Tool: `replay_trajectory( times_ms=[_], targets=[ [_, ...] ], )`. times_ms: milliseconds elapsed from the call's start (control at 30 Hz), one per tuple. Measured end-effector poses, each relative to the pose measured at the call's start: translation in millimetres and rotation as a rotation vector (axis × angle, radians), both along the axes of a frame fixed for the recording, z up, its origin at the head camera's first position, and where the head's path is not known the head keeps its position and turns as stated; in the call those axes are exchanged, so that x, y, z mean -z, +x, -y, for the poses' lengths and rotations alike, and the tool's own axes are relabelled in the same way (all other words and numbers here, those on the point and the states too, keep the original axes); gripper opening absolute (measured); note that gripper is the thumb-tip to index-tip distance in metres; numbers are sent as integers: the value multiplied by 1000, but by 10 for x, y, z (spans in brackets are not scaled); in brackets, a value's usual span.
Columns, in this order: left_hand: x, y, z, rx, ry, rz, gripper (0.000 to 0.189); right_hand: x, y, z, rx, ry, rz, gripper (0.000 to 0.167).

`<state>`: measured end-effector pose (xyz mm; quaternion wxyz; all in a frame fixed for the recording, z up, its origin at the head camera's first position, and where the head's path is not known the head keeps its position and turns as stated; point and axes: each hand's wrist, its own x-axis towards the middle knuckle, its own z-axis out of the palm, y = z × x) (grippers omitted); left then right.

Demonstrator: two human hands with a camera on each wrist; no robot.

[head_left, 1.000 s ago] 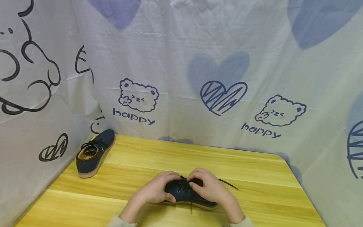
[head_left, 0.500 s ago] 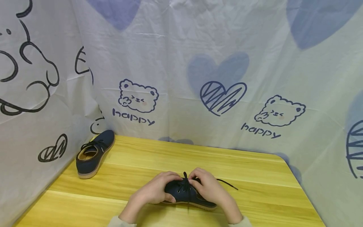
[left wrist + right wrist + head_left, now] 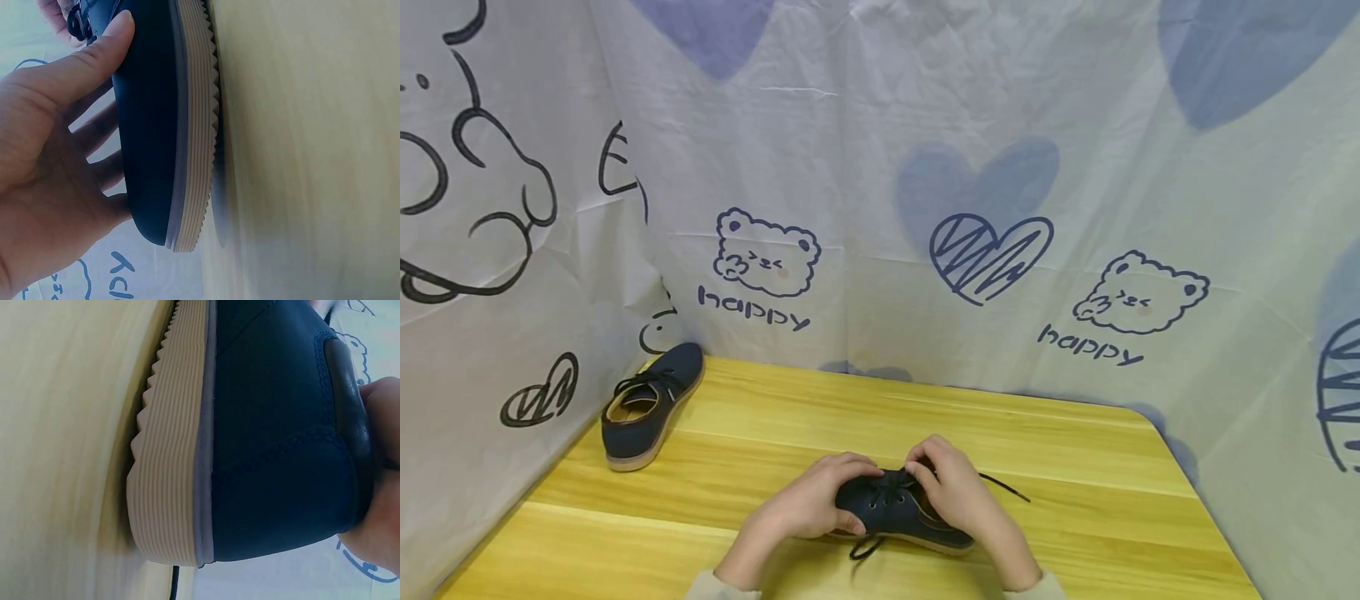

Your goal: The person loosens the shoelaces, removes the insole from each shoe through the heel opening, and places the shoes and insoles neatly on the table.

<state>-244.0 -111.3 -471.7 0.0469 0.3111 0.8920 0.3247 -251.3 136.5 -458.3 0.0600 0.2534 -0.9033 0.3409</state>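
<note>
A dark blue lace-up shoe [image 3: 917, 531] rests on the table in the head view, toe to the left. My left hand [image 3: 812, 502] grips its toe, thumb on the near side and fingers over the far side; the left wrist view shows the thumb [image 3: 94, 59] on the upper. Above the shoe's opening, my right hand [image 3: 957, 493] pinches the black shoelace [image 3: 891, 485] by the tongue between thumb and forefinger. One curled lace part [image 3: 865, 547] hangs over the near side. In the right wrist view, the heel [image 3: 281, 500] and ridged sole fill the middle.
A matching shoe [image 3: 651, 408] stands at the table's left back, by the printed cloth [image 3: 850, 167] that walls the left, back and right. One lace end [image 3: 1006, 487] trails across the wooden table [image 3: 1090, 533] to the right of my right hand.
The lace loop that stood up at the tongue has gone down, and a lace now curls at the near side. My right hand shifts slightly up and right; my left hand stays.
</note>
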Motion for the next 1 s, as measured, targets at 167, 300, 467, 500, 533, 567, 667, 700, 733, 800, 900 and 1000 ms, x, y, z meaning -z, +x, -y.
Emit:
replay_trajectory(
  times_ms=[167, 300, 467, 500, 533, 567, 667, 700, 733, 800, 900, 1000],
  targets=[
    [2, -2, 0, -2, 1, 3, 69, 3, 2, 7, 25, 9, 1, 8],
    [1, -1, 3, 0, 1, 6, 70, 7, 4, 8, 15, 8, -6, 7],
    [-2, -6, 6, 2, -2, 9, 70, 7, 4, -2, -30, -7, -8, 12],
    [-2, -6, 6, 3, -2, 9, 70, 4, 7, -5, -43, -12, -10, 14],
    [-3, -6, 7, 3, -2, 8, 70, -2, 12, -6, -59, -19, -12, 16],
    [-3, -7, 7, 3, -3, 8, 70, -6, 14, -8, -74, -25, -13, 19],
    [-3, -9, 8, 5, -1, 5, 70, -17, 21, -12, -129, -40, -30, 24],
    [-2, -9, 8, 6, 1, 6, 70, -24, 24, -13, -150, -44, -37, 25],
    [-2, -10, 8, 6, 4, 7, 69, -28, 27, -14, -170, -47, -42, 26],
    [-1, -11, 8, 5, 7, 8, 69, -36, 30, -16, -207, -52, -52, 24],
    [4, -13, 8, 1, 10, 7, 69, -44, 33, -17, -246, -57, -56, 22],
    [10, -14, 7, -3, 10, 3, 69, -42, 33, -22, -253, -54, -53, 20]
  ],
)
